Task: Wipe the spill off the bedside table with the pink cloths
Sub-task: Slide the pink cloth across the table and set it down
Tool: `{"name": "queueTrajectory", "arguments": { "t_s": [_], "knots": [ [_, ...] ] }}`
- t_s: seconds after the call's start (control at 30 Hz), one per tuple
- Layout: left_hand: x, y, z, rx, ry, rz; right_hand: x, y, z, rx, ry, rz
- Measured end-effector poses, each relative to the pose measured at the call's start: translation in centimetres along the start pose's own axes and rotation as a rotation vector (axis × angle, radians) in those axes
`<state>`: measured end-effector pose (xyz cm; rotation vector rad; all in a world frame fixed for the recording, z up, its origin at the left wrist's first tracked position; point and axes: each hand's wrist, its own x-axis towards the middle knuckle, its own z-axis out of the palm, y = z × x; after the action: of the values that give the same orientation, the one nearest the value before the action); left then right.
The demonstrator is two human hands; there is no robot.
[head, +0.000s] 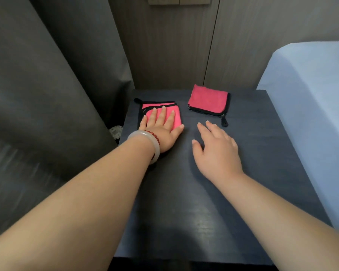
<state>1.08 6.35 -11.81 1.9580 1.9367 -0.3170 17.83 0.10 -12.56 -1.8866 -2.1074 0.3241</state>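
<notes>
Two folded pink cloths with black trim lie on the dark bedside table [184,202]. My left hand [162,128] presses flat, fingers spread, on the left cloth [175,114] near the table's far left corner. The right cloth [207,99] lies untouched at the back, its black loop hanging toward me. My right hand [216,149] hovers or rests on the bare tabletop just in front of that cloth, fingers relaxed and holding nothing. I can make out no spill on the dark surface.
A bed with white sheet [311,114] borders the table's right side. Grey curtains [47,85] hang to the left, a wood-panelled wall [174,45] stands behind. A small round object [115,132] lies on the floor left of the table.
</notes>
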Motion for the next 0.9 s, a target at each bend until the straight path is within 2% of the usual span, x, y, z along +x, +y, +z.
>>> {"name": "queueTrajectory", "arguments": {
  "t_s": [0.1,0.23,0.37,0.47,0.67,0.73,0.8,0.83,0.9],
  "knots": [
    [1.5,-0.3,-0.7,0.001,0.001,0.011,5.2,-1.4,-0.2,-0.021,0.063,0.023],
    [2.7,-0.8,-1.3,-0.002,0.011,0.016,12.4,-1.5,1.1,-0.072,0.048,0.132],
    [3.4,-1.1,-1.3,-0.017,0.028,0.026,15.4,-0.8,3.0,-0.186,-0.127,0.22],
    [4.0,-1.3,-1.4,-0.026,0.036,0.021,15.0,-0.3,2.5,-0.197,-0.223,0.142],
    [4.8,-1.4,-1.9,-0.022,0.062,0.02,10.6,1.2,1.1,-0.188,-0.271,-0.154],
    [4.8,-1.3,-2.4,-0.052,0.126,0.037,11.1,1.0,0.6,-0.109,-0.173,-0.14],
    [5.2,-1.1,-2.7,-0.051,0.192,0.028,12.3,0.8,0.5,-0.134,-0.037,-0.097],
    [5.4,-1.0,-2.7,-0.033,0.205,0.007,12.9,0.5,0.8,-0.192,-0.05,-0.08],
    [6.1,-0.6,-2.4,0.006,0.191,-0.039,13.9,-0.3,1.8,-0.274,-0.203,-0.023]
  ]
}}
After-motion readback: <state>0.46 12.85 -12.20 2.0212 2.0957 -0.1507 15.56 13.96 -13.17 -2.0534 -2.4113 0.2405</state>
